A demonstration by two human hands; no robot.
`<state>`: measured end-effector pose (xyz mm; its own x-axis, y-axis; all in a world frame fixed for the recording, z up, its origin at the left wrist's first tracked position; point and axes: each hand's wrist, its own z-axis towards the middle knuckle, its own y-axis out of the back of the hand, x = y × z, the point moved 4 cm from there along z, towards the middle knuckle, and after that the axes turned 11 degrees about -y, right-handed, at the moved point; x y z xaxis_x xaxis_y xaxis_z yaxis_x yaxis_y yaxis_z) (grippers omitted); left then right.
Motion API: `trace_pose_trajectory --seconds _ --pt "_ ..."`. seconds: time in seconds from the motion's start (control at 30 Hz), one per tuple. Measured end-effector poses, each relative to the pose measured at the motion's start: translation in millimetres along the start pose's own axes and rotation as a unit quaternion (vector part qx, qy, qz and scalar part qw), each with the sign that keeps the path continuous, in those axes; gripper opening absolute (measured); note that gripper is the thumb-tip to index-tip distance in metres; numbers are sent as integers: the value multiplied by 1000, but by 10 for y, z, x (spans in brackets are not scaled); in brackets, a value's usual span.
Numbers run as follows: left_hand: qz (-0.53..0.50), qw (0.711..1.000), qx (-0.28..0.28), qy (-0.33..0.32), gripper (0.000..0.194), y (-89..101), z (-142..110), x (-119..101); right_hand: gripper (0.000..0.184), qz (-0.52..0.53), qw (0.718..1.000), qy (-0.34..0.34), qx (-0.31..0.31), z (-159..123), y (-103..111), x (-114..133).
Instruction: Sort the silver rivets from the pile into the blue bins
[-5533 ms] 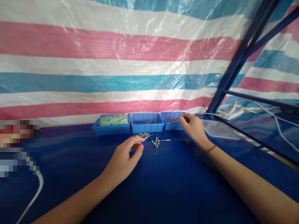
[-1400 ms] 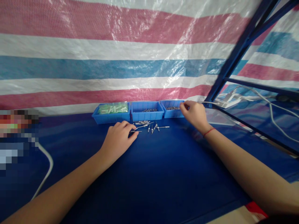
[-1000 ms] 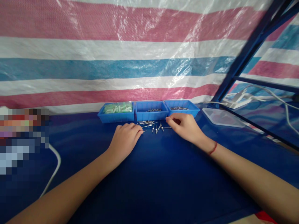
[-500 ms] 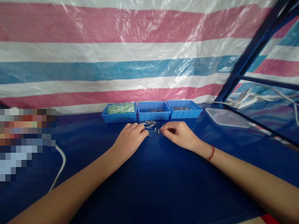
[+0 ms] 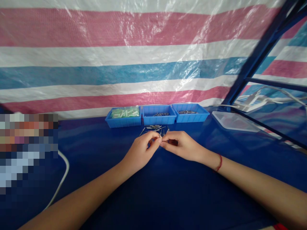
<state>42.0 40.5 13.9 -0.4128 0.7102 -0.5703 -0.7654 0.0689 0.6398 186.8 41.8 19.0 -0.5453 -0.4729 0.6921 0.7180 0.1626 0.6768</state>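
Striped plastic sheeting (image 5: 120, 75), glossy with reflected light, fills the upper half. A dark blue post (image 5: 242, 78) slants at upper right.

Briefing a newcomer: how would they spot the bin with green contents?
Below the striped sheet, along the blue table's far edge, stand three blue bins. Theirs is the leftmost bin; only it shows green contents; its neighbours hold metal pins.

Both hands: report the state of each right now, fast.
Left hand: closed in a pinch; anything held is too small to make out.
Right hand: also closed in a pinch; what it holds, if anything, cannot be told.
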Motion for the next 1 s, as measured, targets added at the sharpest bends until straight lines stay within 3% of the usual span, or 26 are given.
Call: trace_pose_trajectory --seconds 0.5,0.77,1.0 --pt "-44 998 -33 20 13 44 -11 5 11 0 1000 -16 -7 1 -14 -23" --pt "-25 997 -67 27 12 54 -11 43 12 69 992 -56 -93 21 72 -40" --pt "-18 998 -52 14 9 37 -8 68 15 94 985 -32 -143 -25 141 2"
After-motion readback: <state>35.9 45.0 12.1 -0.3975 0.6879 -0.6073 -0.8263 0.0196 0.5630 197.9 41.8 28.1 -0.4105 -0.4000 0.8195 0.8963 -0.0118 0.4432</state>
